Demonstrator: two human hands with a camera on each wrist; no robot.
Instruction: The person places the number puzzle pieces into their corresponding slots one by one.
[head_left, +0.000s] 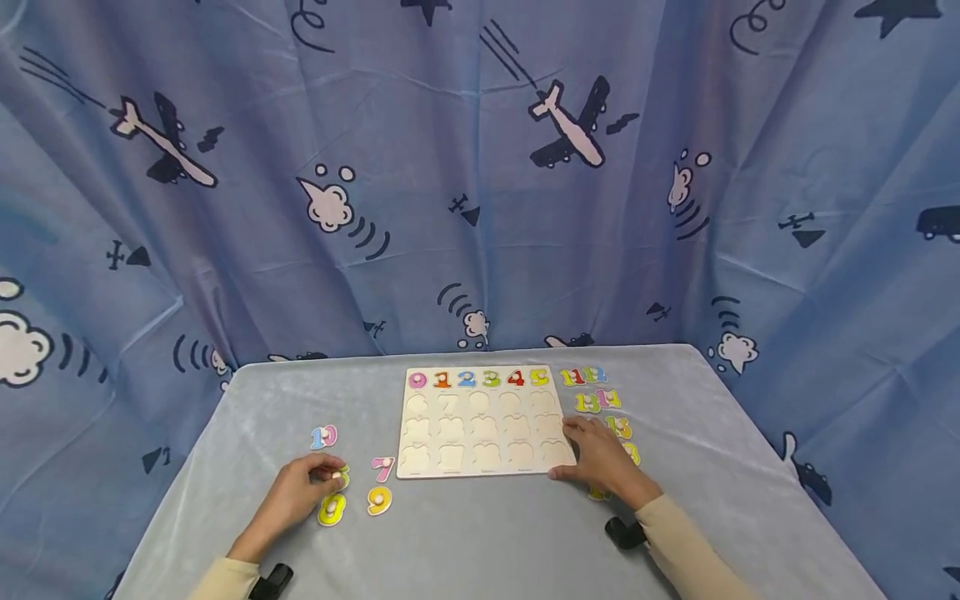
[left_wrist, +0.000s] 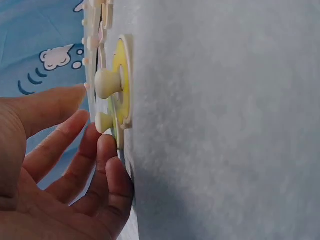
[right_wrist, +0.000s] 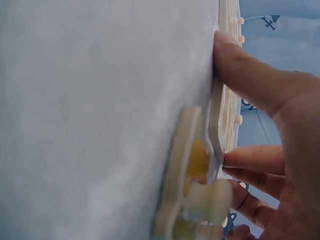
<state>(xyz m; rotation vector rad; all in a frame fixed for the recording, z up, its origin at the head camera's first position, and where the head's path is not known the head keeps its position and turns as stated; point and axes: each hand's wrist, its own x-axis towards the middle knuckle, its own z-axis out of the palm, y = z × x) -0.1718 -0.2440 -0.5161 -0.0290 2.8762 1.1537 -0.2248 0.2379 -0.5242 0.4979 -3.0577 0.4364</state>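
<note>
My left hand is at a yellow-green number piece on the left of the table, partly hidden by the fingers. In the left wrist view, the thumb stands apart from the piece's round knob, while fingertips reach its edge. Just nearer lies a yellow number piece. At the other side, my right hand touches the near right corner of a pale wooden number board. Its thumb lies along the front edge, its fingers at the right edge. Pieces 0 to 5 fill the board's back row.
A pink 7 and an orange 9 lie left of the board, with a 10 piece farther back. Several two-digit pieces, including a 14, line the right side. A blue printed curtain hangs behind the table.
</note>
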